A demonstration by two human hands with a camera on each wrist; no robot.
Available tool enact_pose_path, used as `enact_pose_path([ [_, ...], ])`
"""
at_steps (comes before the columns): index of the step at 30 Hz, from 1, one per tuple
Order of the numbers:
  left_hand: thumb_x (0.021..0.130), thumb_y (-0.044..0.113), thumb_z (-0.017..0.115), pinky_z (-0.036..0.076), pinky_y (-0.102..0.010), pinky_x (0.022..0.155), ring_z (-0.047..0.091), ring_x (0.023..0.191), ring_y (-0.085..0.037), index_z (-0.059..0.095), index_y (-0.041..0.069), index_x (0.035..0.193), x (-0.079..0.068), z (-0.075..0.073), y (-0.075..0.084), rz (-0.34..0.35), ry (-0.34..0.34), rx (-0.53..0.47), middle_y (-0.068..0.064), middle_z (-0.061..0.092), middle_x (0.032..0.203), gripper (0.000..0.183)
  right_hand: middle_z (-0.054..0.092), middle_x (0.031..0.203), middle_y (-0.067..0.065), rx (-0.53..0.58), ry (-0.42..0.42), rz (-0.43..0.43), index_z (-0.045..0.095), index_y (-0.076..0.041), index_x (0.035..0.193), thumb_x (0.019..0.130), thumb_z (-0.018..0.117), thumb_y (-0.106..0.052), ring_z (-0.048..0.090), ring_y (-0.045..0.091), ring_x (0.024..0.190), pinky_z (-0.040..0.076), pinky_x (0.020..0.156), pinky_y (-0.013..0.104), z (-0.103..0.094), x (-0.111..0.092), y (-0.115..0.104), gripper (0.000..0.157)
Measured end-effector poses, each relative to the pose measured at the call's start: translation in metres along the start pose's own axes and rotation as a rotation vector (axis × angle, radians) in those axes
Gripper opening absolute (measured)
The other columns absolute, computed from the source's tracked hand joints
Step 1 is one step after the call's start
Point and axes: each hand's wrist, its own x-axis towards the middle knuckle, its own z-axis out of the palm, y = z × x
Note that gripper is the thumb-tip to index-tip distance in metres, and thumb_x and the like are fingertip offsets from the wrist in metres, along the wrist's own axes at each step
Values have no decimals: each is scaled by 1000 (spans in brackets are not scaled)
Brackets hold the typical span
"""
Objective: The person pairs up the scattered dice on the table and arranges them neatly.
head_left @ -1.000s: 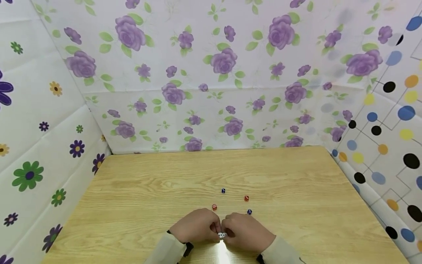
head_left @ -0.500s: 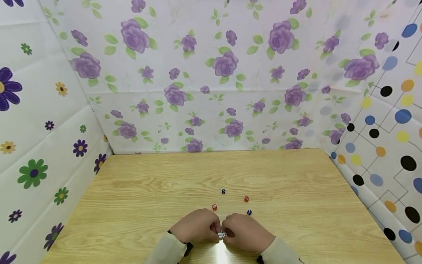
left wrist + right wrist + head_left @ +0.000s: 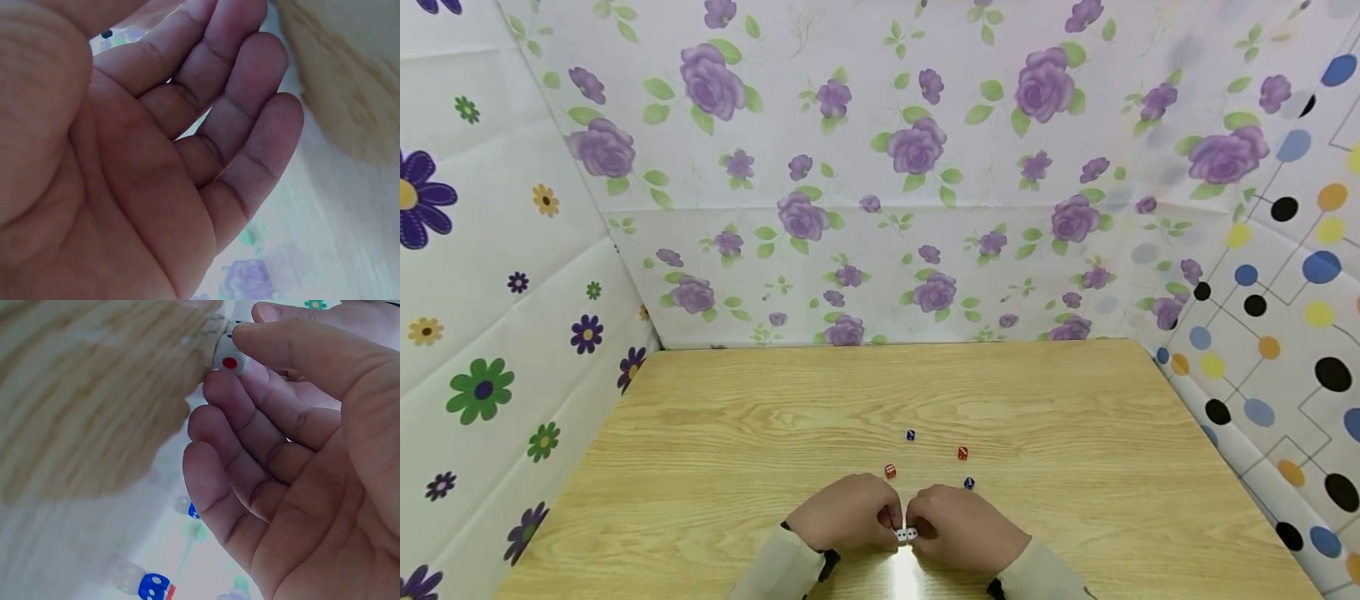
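Note:
Two white dice meet side by side near the table's front. My left hand pinches the left white die between thumb and fingertips. The right white die is pinched the same way by my right hand. In the right wrist view, a white die shows a red pip, with thumb and fingertip at its sides. My other right fingers are loosely curled beneath it. The left wrist view shows my left palm and fingers, with the die hidden from it.
Beyond my hands, a red die and a blue die lie on the wooden table. Another red die and blue die are to the right. Patterned cloth surrounds the back and sides.
Both hands stay in place, still pinching the white dice. The two dice have turned slightly and look more evenly lined up. The head view has shifted a little.

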Motion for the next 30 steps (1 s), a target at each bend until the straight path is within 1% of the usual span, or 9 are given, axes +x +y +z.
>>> enact_pose_path([
  [2,83,16,84,49,-19,66,55,66,3,75,23,84,-1,-3,-2,-3,7,-13,20,61,75,12,58,79,-19,4,15,19,72,-22,89,90,77,-17,48,-2,71,46,66,20,-3,-2,3,7],
  [4,84,16,82,49,-20,68,55,68,2,75,22,88,-3,-8,-5,1,33,-13,19,63,79,10,62,85,-16,-21,47,28,74,-20,94,91,75,-17,54,-1,77,51,70,23,-7,-6,7,4],
  [8,89,16,78,51,-24,75,58,78,-3,75,16,100,-5,-19,-11,-5,118,-5,12,69,96,12,66,94,-6,-103,132,29,73,-12,102,90,77,-15,60,6,85,54,75,28,-21,-12,16,13],
  [11,89,16,79,52,-27,78,60,86,-7,74,12,107,-7,-26,-14,-29,158,8,6,71,104,18,65,94,-2,-137,172,64,72,-9,103,88,80,-13,60,10,84,54,72,29,-29,-15,24,18],
  [15,88,13,79,53,-31,80,60,88,-10,74,11,108,-7,-28,-16,-53,174,37,1,69,101,21,63,91,-2,-169,196,157,72,-9,104,87,81,-13,59,10,80,52,66,27,-35,-17,32,20],
  [19,87,11,78,53,-33,80,60,89,-12,73,10,111,-5,-26,-20,-74,190,53,-1,68,101,25,61,86,-4,-214,196,252,71,-12,100,84,85,-15,57,9,76,50,61,27,-36,-18,36,21],
  [23,87,12,78,53,-32,77,59,86,-11,72,11,112,1,-23,-22,-101,191,56,0,67,99,26,60,84,-5,-198,163,320,71,-14,95,82,86,-14,55,9,73,50,60,30,-36,-16,39,20],
  [27,88,14,76,49,-30,71,54,76,-8,72,14,108,9,-19,-25,-111,204,40,4,67,94,20,58,81,-6,-185,138,352,72,-15,90,83,83,-10,53,7,69,50,62,32,-33,-14,41,14],
  [30,88,13,72,47,-28,69,52,72,-5,72,16,102,15,-16,-26,-102,235,19,7,68,93,14,57,78,-8,-193,138,361,71,-16,86,83,81,-8,51,6,68,50,62,32,-31,-13,42,13],
])
